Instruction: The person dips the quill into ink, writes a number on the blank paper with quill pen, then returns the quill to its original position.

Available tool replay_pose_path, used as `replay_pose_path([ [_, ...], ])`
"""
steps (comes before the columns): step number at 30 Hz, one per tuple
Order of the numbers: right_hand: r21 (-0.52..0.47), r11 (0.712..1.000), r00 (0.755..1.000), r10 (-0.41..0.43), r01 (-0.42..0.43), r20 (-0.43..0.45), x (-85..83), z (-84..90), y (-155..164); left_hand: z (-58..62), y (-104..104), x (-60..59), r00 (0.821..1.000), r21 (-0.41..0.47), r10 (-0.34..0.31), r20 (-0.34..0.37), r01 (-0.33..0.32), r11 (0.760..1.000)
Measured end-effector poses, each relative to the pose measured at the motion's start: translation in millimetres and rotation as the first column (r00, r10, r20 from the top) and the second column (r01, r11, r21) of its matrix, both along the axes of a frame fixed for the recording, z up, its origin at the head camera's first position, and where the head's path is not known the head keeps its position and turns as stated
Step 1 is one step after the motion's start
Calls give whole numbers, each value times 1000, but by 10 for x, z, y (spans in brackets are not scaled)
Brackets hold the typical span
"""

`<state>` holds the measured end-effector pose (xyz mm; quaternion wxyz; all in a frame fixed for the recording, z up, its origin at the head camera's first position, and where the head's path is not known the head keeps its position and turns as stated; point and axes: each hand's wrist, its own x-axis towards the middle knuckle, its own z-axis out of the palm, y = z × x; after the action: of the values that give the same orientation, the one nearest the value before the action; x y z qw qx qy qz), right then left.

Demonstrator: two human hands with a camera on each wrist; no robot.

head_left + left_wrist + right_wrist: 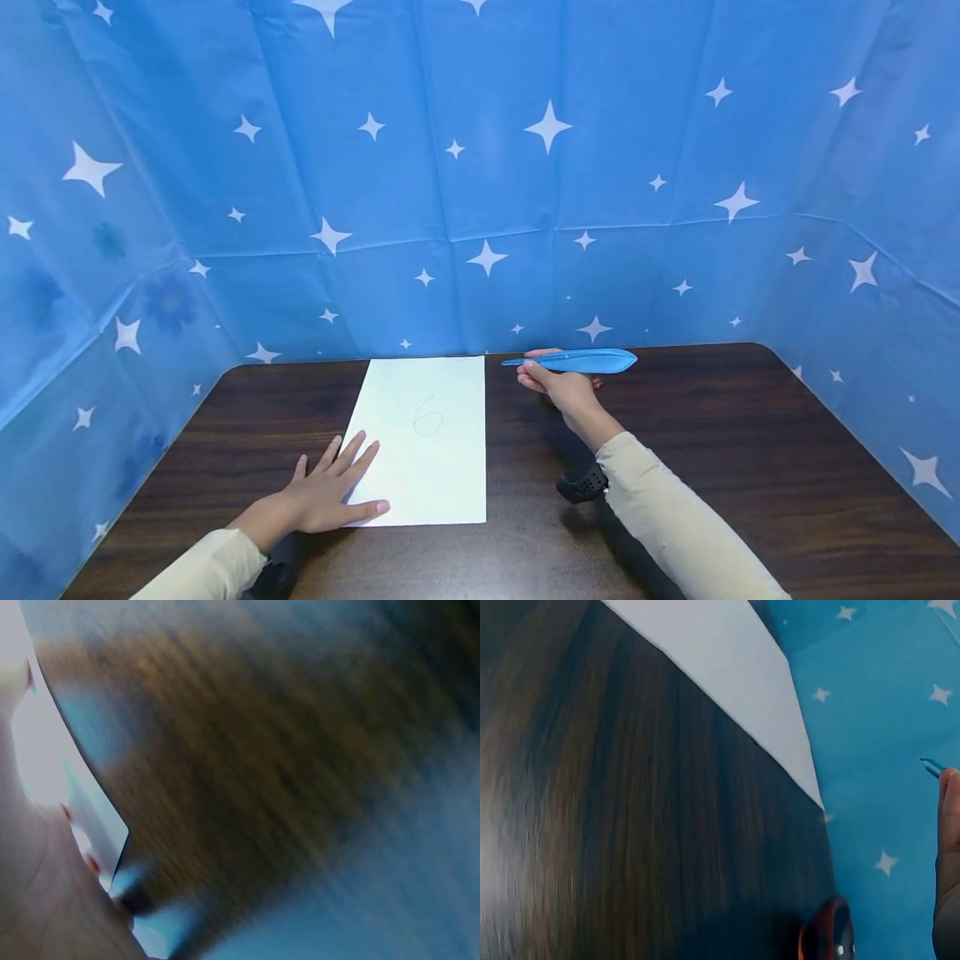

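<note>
A white sheet of paper lies on the dark wooden table, with a thin "6" drawn on it. My left hand, fingers spread, rests on the paper's left edge. To the right of the sheet, my right hand pinches a blue feather-shaped pen. The pen's tip points left and its broad plume points right. In the right wrist view only the blue tip shows beyond the fingers, apart from the paper. The left wrist view catches the palm beside a paper corner.
A dark rounded object with a reddish edge stands near the table's back edge, mostly hidden beneath the right hand in the head view. Blue cloth with white stars hangs behind and at both sides of the table.
</note>
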<state>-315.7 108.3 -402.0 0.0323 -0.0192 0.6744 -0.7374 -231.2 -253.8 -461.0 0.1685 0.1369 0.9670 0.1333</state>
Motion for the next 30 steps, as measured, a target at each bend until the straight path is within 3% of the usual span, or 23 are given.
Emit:
replay_pose_path([
  [8,18,999,999,-46,47,-24,-23,-15,362,3,-6,4,1000,-1,-3,-14,3,1000],
  [15,134,990,997,-37,46,-66,-15,-112,642,75,13,19,1000,17,-13,21,13,1000],
  [18,141,988,994,-41,56,-105,-8,-159,732,60,9,21,1000,19,-12,9,12,1000],
  [21,98,994,978,-21,42,-206,-3,-200,808,44,9,24,1000,5,-3,2,3,1000],
  [26,-10,997,922,65,-74,-383,16,-215,902,124,49,52,1000,8,-5,10,5,1000],
  [28,-62,990,917,92,-125,-387,32,-189,927,167,72,70,1000,10,-10,15,9,1000],
  [30,1,995,920,89,-96,-382,48,-156,948,199,92,86,1000,15,-12,14,11,1000],
])
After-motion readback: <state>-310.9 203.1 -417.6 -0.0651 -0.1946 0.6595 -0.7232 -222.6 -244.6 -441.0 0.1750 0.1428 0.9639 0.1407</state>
